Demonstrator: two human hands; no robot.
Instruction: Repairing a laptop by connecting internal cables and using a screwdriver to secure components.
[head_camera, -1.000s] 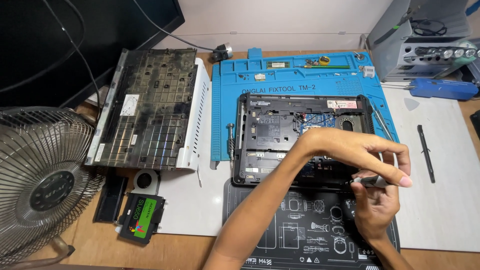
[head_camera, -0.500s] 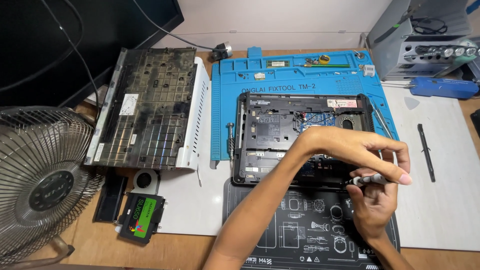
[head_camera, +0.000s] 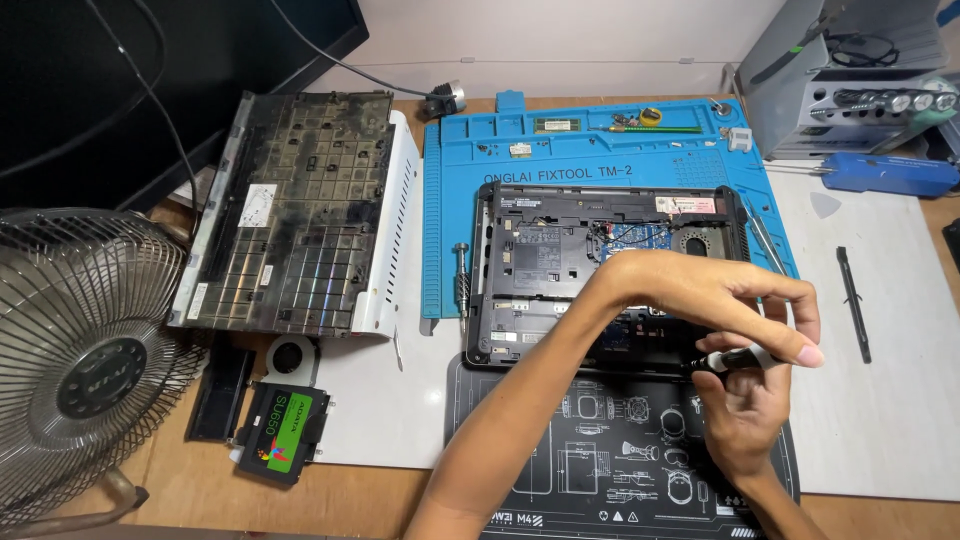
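Observation:
An opened black laptop base (head_camera: 560, 260) lies partly on a blue repair mat (head_camera: 580, 160) and partly on a black mat (head_camera: 560, 450). My left hand (head_camera: 720, 295) reaches across it from the lower middle, fingertips pinching the top of a small black and silver screwdriver (head_camera: 735, 358). My right hand (head_camera: 745, 415) comes up from below and grips the same screwdriver at the laptop's front right corner. The screwdriver's tip is hidden behind my hands.
A removed keyboard panel (head_camera: 300, 210) lies at the left on a white cover. A wire-grilled fan (head_camera: 90, 350) stands at the far left. A drive with a green label (head_camera: 283, 430), a small round fan (head_camera: 290, 355), a blue tool (head_camera: 885, 175) and a black pry stick (head_camera: 853, 300) lie around.
Both hands stay at the laptop's front right corner. The screwdriver has barely shifted.

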